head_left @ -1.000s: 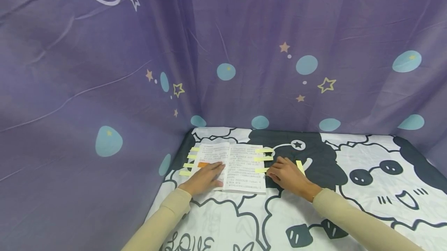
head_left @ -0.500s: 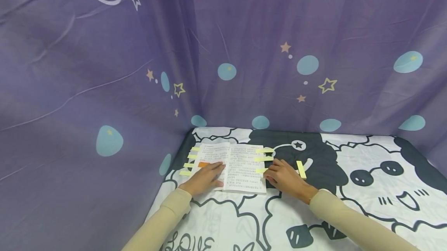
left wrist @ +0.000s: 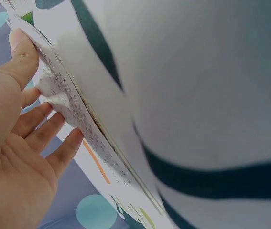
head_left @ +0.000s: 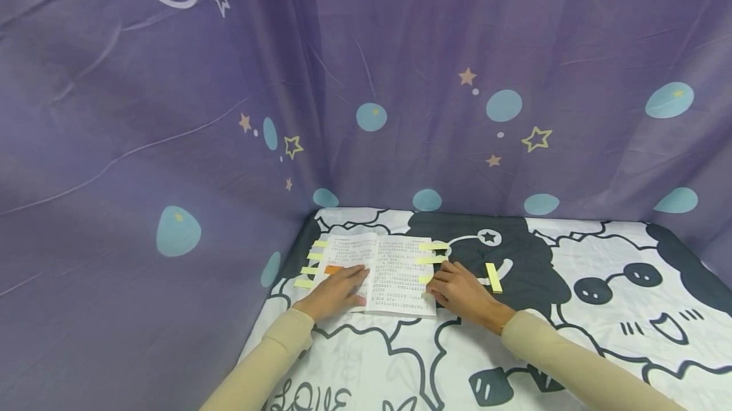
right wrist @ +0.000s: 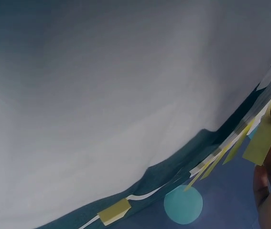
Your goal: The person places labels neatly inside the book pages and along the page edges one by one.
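An open book lies on the patterned cloth. My left hand rests with spread fingers on its left page, and in the left wrist view the fingertips touch the paper. An orange strip shows beside those fingers. At the right page's outer edge, my right hand pinches a yellow sticky note between thumb and fingers, clearest in the right wrist view. Above it, yellow sticky tabs stick out from the same edge. More yellow tabs line the left edge.
A small yellow sticky-note pad lies on the cloth, right of my right hand. The white and dark cartoon cloth covers the surface. Purple curtains hang behind and to the left.
My right hand has shifted slightly left, over the book's right edge. The yellow pad, partly covered before, now shows fully. My left hand stays in place.
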### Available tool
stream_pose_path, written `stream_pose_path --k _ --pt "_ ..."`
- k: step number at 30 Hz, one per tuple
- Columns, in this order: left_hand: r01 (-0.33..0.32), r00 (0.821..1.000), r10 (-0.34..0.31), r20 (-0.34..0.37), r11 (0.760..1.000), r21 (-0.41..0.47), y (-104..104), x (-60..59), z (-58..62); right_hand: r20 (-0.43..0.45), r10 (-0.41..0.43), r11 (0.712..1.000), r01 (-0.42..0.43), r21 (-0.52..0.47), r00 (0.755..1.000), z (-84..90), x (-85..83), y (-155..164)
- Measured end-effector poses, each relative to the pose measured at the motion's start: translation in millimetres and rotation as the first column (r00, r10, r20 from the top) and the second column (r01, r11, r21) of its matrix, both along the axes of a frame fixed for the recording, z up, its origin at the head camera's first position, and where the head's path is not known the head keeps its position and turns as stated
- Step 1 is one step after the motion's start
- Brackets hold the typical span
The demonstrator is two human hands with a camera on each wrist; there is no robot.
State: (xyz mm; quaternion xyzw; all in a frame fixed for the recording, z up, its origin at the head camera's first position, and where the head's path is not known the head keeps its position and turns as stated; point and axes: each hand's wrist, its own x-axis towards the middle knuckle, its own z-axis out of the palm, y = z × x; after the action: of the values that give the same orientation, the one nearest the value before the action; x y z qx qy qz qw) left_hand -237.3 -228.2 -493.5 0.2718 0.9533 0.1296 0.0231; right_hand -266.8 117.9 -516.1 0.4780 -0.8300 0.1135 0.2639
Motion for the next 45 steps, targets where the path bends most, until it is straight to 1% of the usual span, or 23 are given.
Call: stream_pose_path --k 8,14,17,22,25,28,34,36,38,43,45 --pt "-0.016 1.000 0.016 0.008 1.000 -0.005 0 -0.9 -1.0 -0.018 0.002 1.000 -0.001 0.011 1.000 -1.4 -0.9 -3" --pt "-0.017 1.000 0.017 0.010 1.000 -0.006 1 0.3 0.5 -0.009 -0.013 0.997 0.014 0.075 1.000 -2.0 -1.2 -4" --pt "-0.020 1.000 0.020 0.010 1.000 -0.008 1 0.4 1.3 0.003 -0.001 0.996 0.001 0.089 1.000 0.1 0.5 -3" --pt "-0.021 1.000 0.021 0.002 1.000 -0.014 2 0.7 2.1 -0.023 0.024 0.995 -0.021 0.102 0.999 1.7 2.5 -4" --pt "-0.019 1.000 0.019 0.000 1.000 -0.010 3 1.1 2.9 -0.045 0.018 0.989 -0.011 0.149 0.999 2.2 3.8 -6" --pt "-0.021 1.000 0.021 0.006 1.000 -0.009 3 0.7 2.7 -0.066 0.005 0.976 0.010 0.216 0.998 5.1 7.4 -8" --pt "-0.033 0.999 0.033 0.019 0.999 -0.021 3 -0.4 1.8 -0.101 -0.013 0.945 0.045 0.323 0.995 11.9 16.4 -14" --pt "-0.032 0.999 0.033 0.020 0.999 -0.025 3 -0.8 2.0 -0.120 -0.030 0.929 0.072 0.364 0.992 13.5 19.4 -16" --pt "-0.030 0.999 0.031 0.024 0.999 -0.026 3 -0.9 2.9 -0.152 -0.045 0.902 0.105 0.419 0.987 14.9 22.7 -19" --pt "-0.018 1.000 0.018 0.005 0.998 -0.064 5 0.1 6.8 -0.242 -0.046 0.818 0.176 0.548 0.969 15.6 29.1 -25" --pt "0.001 1.000 -0.003 -0.025 0.997 -0.081 6 0.7 8.3 -0.258 -0.050 0.801 0.193 0.567 0.965 15.3 30.1 -26"
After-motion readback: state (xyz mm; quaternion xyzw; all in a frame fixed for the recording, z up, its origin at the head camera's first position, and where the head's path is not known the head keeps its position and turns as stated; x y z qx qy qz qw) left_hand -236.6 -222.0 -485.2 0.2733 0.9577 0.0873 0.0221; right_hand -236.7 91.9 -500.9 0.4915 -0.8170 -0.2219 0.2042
